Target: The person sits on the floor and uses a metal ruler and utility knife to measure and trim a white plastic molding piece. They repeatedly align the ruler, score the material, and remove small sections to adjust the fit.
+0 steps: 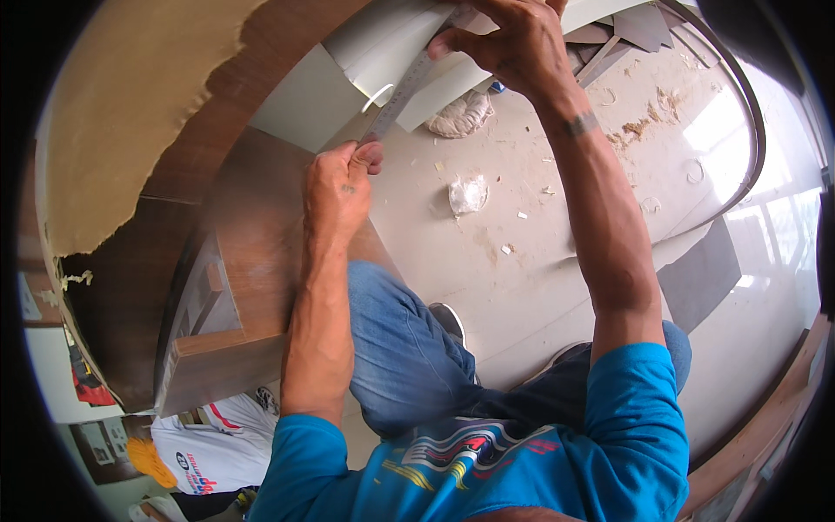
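Ruler (400, 100), one; hands, two.
Left hand (336, 189) pinches lower end; right hand (524, 54) at upper, partly cropped, grip unclear.

Between the left hand (337, 187) and the right hand (526, 43), a pale measuring strip (402, 97) bears a row of dark marks, too blurred to read. At the near left, a white cloth (235, 444) carries printed red and blue lettering beside a round dark emblem. The nearest thing, the person's blue shirt (531, 483), shows small reddish marks, not legible.
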`<state>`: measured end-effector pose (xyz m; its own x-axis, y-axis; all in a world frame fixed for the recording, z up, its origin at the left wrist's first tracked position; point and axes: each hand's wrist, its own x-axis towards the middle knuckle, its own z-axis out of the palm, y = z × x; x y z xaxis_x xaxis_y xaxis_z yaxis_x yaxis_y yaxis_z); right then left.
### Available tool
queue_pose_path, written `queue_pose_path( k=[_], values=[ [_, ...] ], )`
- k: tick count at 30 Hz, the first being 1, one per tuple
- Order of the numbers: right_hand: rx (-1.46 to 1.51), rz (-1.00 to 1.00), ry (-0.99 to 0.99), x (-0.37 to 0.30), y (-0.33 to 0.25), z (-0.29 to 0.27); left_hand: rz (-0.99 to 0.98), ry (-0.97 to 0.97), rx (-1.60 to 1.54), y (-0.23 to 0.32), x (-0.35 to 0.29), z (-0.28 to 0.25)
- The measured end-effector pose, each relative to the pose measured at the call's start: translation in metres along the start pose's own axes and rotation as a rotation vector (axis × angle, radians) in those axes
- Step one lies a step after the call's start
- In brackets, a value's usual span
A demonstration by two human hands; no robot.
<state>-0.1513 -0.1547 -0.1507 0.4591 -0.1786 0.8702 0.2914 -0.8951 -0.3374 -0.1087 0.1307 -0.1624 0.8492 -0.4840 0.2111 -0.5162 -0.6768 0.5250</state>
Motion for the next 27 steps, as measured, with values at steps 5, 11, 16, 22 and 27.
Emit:
queue_pose_path(
  k=[5,11,16,22,27],
  values=[
    [-0.040,-0.018,-0.013,-0.001,0.003,0.001,-0.030,-0.090,-0.087,-0.004,0.002,0.001],
    [-0.148,-0.067,-0.003,-0.010,-0.011,0.004,-0.128,-0.354,-0.153,-0.007,0.002,0.017],
    [-0.177,-0.093,-0.014,-0.008,-0.017,0.008,-0.249,-0.426,-0.271,-0.023,0.009,0.025],
    [-0.117,-0.120,-0.026,-0.007,-0.016,0.012,-0.229,-0.448,-0.179,-0.038,0.015,0.010],
    [-0.092,-0.110,0.003,-0.008,-0.020,0.012,-0.118,-0.332,-0.034,-0.031,0.013,0.000]
  ],
)
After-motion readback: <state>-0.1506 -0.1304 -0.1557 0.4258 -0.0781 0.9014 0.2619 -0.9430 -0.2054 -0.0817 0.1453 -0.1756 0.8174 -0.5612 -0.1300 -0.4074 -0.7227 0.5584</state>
